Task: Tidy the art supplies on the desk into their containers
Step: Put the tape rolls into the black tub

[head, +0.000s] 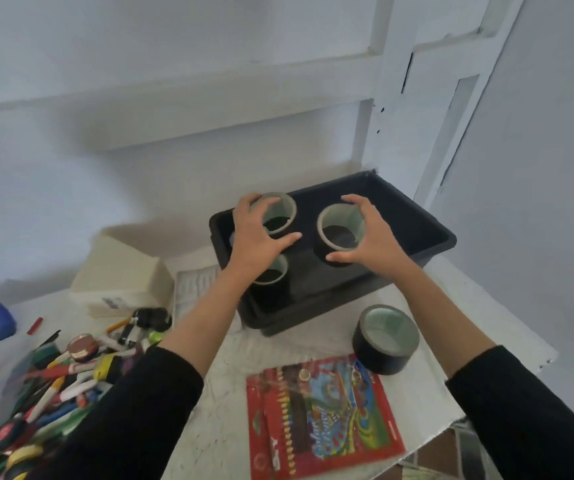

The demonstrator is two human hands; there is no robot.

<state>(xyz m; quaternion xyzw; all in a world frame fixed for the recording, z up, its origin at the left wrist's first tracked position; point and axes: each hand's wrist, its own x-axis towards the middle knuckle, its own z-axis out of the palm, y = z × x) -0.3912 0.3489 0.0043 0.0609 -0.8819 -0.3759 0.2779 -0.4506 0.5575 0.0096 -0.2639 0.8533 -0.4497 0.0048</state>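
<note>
My left hand (256, 237) curling round tape roll (280, 211), right hand (370, 240) clamping second roll (338, 233); holding both upright over black bin (446, 241), seemingly packing them beside third roll (271, 277) inside. Spare roll (386, 337) waiting outside bin.

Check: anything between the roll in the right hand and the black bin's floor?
Nothing visible. The right hand grips its tape roll over the black bin, and the floor below looks bare. The other roll sits at the bin's near left, beneath the left hand, which holds a third roll.
</note>
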